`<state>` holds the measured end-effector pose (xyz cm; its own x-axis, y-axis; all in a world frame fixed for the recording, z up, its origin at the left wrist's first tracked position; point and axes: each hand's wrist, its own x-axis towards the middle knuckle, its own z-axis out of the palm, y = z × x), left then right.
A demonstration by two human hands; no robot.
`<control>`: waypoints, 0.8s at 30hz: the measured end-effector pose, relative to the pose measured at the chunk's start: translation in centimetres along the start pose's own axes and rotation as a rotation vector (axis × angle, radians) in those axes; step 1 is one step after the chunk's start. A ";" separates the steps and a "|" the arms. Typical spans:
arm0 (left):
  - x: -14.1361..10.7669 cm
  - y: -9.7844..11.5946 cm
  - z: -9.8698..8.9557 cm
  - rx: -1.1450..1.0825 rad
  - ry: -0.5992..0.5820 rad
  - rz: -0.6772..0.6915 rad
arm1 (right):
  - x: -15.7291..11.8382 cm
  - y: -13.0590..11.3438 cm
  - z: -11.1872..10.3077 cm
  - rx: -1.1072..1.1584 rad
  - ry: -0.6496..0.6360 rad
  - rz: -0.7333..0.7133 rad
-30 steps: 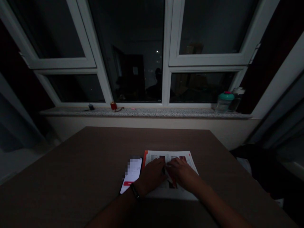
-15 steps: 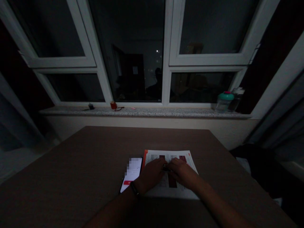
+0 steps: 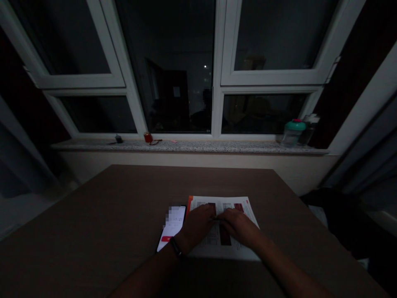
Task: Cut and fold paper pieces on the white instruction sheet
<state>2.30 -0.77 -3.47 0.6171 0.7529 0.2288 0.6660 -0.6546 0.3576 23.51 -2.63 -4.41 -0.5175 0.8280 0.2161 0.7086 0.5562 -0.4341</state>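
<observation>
A booklet with printed pages (image 3: 223,250) and an orange left edge lies on the brown table (image 3: 139,186). Over its left half is my left hand (image 3: 200,221), wearing a dark wristband; its fingers are bent and pressed together. My right hand (image 3: 240,225) rests over the right half, its fingers curled towards the left ones. Both sets of fingertips meet at a small dark item (image 3: 216,218), too small and dim to name. A phone (image 3: 173,221) with a lit screen lies beside the booklet, close to my left wrist.
Behind the table, a speckled window sill (image 3: 198,146) holds a small red jar (image 3: 148,137), a small dark bottle (image 3: 118,139) and a clear container with a teal lid (image 3: 293,132). Dark fabric (image 3: 335,215) is at the table's right side.
My left fingers have shifted slightly and now cover more of the small dark item. My right hand has hardly moved. The booklet and phone lie where they were.
</observation>
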 end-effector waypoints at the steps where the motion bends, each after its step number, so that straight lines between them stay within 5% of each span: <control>1: 0.0 0.0 -0.1 0.010 -0.004 0.006 | 0.0 0.0 0.0 -0.006 0.002 -0.006; 9: 0.2 0.6 -0.6 0.110 -0.113 -0.023 | -0.2 -0.1 -0.1 -0.046 -0.006 -0.163; 16: 0.1 0.1 -0.6 0.038 -0.127 0.091 | -0.3 -0.5 -0.4 -0.052 -0.010 -0.115; 24: 0.1 0.0 -0.3 -0.029 -0.104 -0.017 | 0.1 0.0 0.4 0.115 0.074 -0.032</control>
<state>2.23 -0.73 -3.15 0.6473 0.7514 0.1279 0.6652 -0.6388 0.3866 23.22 -2.61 -4.75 -0.4991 0.8155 0.2931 0.6304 0.5737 -0.5229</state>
